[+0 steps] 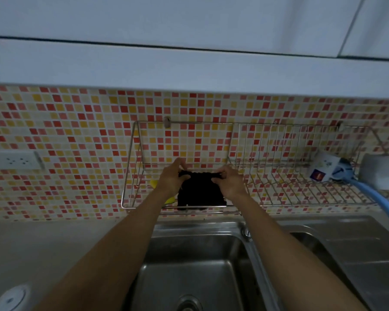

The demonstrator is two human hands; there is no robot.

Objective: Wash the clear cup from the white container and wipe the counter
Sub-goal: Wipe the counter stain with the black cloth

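A black cloth (199, 191) hangs over the wire rack (130, 153) fixed to the tiled wall above the sink. My left hand (170, 179) pinches the cloth's top edge at its left end, and my right hand (230, 180) pinches the same edge at its right end. Both arms reach up over the left basin. A yellow sponge (154, 184) lies in the rack just left of the cloth, partly hidden by my left hand. Neither the clear cup nor the white container is in view.
A steel double sink (189, 265) lies below, with a drainboard (357, 254) on the right. A blue-handled brush (373, 198), a small box (319, 173) and a grey holder (380, 173) sit at the rack's right end. A power strip (14, 160) is on the wall at left, a round white object (10, 298) on the counter.
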